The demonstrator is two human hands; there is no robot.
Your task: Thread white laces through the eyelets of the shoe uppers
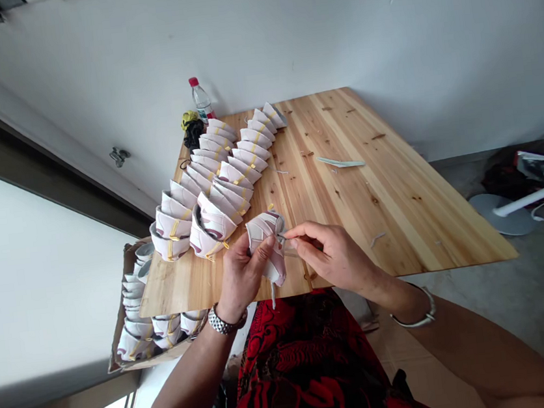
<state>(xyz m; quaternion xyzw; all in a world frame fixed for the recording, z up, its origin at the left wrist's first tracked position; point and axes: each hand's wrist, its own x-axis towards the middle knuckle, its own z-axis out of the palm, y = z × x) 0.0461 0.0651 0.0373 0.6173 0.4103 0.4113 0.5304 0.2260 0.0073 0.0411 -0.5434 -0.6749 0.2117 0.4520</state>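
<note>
left hand [242, 279]: closed around curved white fabric piece [266, 247], held over pine counter [373, 186] edge | right hand [329, 253]: pinching thin pointed implement [281, 235] at piece's rim | rows of nested white fabric pieces [215, 178]: just beyond | technique: short pinch near rim steadies control

Table [372, 179]: pale pine, smooth, knotty. Shoe upper [265, 244]: white synthetic, matt. Bottle [202, 104]: clear glossy plastic. Wristband [222, 321]: shiny metal links.
</note>
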